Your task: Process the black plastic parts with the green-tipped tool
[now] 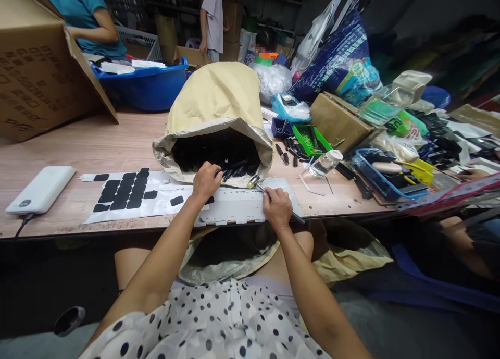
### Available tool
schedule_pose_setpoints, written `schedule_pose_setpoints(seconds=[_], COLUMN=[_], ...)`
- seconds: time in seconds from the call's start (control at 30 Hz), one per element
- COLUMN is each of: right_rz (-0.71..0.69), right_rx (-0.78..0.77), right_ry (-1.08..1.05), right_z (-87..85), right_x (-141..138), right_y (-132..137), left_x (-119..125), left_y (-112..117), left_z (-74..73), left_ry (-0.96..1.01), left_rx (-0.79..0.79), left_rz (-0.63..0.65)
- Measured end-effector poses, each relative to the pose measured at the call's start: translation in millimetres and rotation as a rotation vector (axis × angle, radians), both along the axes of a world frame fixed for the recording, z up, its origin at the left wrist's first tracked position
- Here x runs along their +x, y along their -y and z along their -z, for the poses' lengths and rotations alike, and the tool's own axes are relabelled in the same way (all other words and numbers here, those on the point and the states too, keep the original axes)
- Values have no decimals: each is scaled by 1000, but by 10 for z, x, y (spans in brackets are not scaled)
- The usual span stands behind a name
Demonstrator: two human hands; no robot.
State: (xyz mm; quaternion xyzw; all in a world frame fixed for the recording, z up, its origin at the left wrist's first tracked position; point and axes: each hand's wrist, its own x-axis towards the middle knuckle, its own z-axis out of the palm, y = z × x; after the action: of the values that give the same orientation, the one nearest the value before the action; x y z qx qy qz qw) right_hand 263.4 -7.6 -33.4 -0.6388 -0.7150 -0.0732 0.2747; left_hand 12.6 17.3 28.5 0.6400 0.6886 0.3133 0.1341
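Observation:
My right hand [277, 209] is wrapped around the dark handle of a small hammer [253, 182], which has a metal head and a yellowish face. At the mouth of a large yellow-beige sack [219, 93], the fingers of my left hand [207, 182] are closed on a small black part [219, 173], whose exact kind I cannot make out. Many slim black pieces [238, 169] fill the sack's opening. Under both hands lies a pale flat board [234, 209] along the table edge. Left of it, a white sheet [156, 208] carries rows of black rounded stickers [123, 189].
A white power bank [41, 189] with a cable, a cardboard box [47, 72] and a blue tub [144, 85] stand left. To the right are a green tray [310, 140], a clear bottle [325, 163] and a blue basket [386, 176]. An open sack [230, 255] hangs below the edge.

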Motion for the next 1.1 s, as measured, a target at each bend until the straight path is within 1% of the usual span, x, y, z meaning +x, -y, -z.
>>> schedule_pose_setpoints(seconds=[0.1, 0.17, 0.23, 0.33, 0.4, 0.43, 0.47, 0.53, 0.6, 0.67, 0.8, 0.93, 1.03, 1.1], right_rz=[-5, -5, 1, 9, 10, 9, 7, 4, 5, 10, 13, -17, -83, -162], right_rx=[14, 19, 12, -3, 0, 5, 8, 7, 0, -4, -21, -45, -22, 3], right_ry=[-5, -6, 0, 14, 17, 15, 11, 0, -4, 0, 7, -38, -152, -260], right_z=[4, 4, 1, -6, -10, -11, -13, -17, -21, -25, -29, -60, -126, -179], right_x=[-2, -3, -4, -4, -4, -4, -4, -5, -8, -10, 1, 36, 29, -20], right_y=[0, 2, 4, 6, 6, 7, 7, 10, 13, 15, 1, -14, 48, 140], left_x=[6, 32, 45, 13, -24, -38, -44, -28, 14, 59, 91, 83, 92, 102], left_y=[-113, -110, -84, -18, 66, 123, 189, 329, 448, 516, 511, 465, 461, 463], left_z=[177, 230, 232, 173, 117, 92, 75, 71, 115, 190, 309, 318, 310, 310], left_ry=[-139, -177, -177, -137, -90, -62, -37, -11, -27, -52, -23, 43, 84, 104], left_rx=[-40, -58, -69, -73, -38, -11, 14, 40, 18, -21, -48, -98, -117, -111], left_rz=[29, 22, -6, -51, -67, -55, -19, 119, 267, 336, 322, 282, 249, 239])
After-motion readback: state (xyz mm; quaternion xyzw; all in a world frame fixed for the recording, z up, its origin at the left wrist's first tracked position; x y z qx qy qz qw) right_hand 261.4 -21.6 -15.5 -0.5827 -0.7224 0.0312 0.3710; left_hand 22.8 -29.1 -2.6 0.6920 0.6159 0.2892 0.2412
